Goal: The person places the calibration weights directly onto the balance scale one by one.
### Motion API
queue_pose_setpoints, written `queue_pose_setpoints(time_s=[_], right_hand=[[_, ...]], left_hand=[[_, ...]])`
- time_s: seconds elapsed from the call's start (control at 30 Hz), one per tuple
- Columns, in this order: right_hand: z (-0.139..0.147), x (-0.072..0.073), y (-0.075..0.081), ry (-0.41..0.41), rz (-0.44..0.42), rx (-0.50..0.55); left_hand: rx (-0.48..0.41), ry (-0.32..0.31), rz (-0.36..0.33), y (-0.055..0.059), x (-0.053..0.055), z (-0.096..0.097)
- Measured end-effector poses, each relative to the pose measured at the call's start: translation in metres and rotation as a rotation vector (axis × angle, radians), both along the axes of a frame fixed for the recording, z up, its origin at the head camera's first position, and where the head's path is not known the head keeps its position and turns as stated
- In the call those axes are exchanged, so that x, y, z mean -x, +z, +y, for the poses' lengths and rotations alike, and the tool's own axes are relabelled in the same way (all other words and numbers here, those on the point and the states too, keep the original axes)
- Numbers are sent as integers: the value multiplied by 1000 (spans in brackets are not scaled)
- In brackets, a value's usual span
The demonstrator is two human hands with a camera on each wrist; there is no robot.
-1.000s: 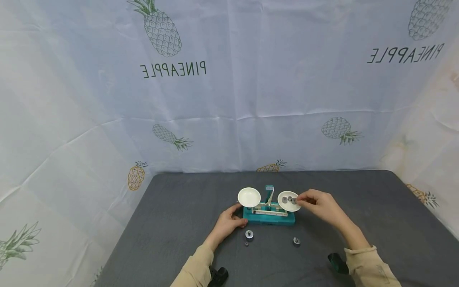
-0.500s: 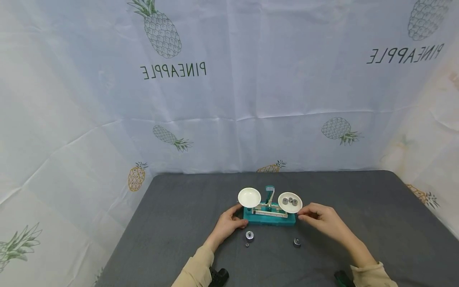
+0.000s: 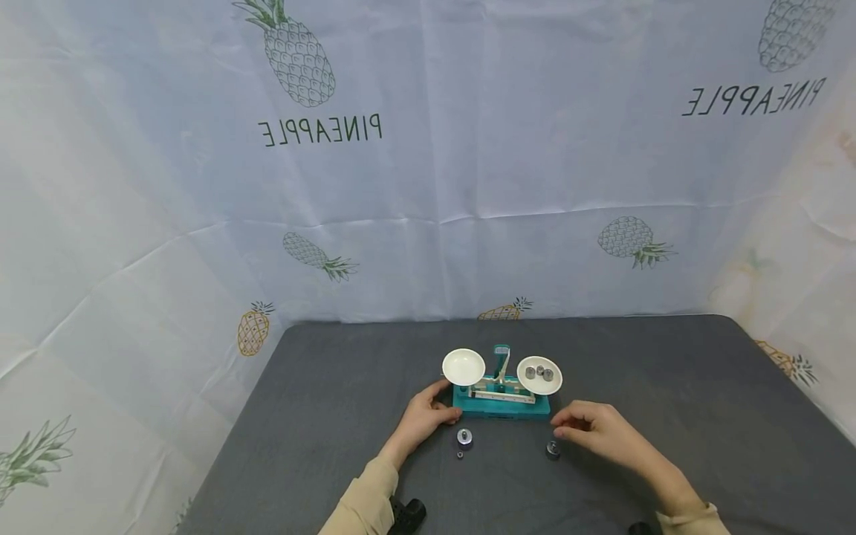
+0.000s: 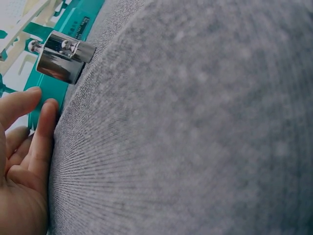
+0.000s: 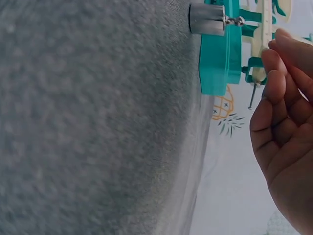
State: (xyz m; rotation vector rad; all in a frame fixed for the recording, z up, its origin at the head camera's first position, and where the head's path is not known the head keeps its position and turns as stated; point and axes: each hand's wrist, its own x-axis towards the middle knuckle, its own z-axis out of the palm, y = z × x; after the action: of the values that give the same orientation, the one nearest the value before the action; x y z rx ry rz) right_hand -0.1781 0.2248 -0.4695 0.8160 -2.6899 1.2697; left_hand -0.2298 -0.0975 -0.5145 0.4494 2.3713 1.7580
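A teal balance scale [image 3: 500,409] with two white pans stands in the middle of the head view. My left hand [image 3: 423,414] holds the left end of its base, thumb at the front. In the left wrist view those fingers [image 4: 46,122] lie against the teal base. Three small metal weights [image 3: 540,371] sit in the right pan [image 3: 539,388]; the left pan [image 3: 464,367] has nothing in it. My right hand [image 3: 595,429], fingers loosely bent and holding nothing, hovers just above a knobbed metal weight [image 3: 552,451] on the table.
Before the scale, near my left hand, a larger silver weight [image 3: 464,438] stands with a tiny weight [image 3: 460,455] close in front of it. The dark grey table [image 3: 361,357] ends at a hanging cloth [image 3: 414,178] printed with pineapples.
My right hand has drawn away from the right pan, down and toward me, to the weight on the table. The left hand stays at the scale's base.
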Motion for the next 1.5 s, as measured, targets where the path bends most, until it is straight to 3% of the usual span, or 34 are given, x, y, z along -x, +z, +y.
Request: queue_pose_setpoints(time_s=[0.17,0.27,0.8,1.5], right_hand=[[-1,-1,-2,35,-22,-4],[-1,-2,-4,54,-37,-15],[0,-1,-11,105,-35,-46],[-4,-2,-11,101,-2,-75]], left_hand=[[38,57,-95,-2,2,3],[57,75,-119,-2,3,4],[51,75,-119,-1,4,3],[15,59,-103,-2,2,3]])
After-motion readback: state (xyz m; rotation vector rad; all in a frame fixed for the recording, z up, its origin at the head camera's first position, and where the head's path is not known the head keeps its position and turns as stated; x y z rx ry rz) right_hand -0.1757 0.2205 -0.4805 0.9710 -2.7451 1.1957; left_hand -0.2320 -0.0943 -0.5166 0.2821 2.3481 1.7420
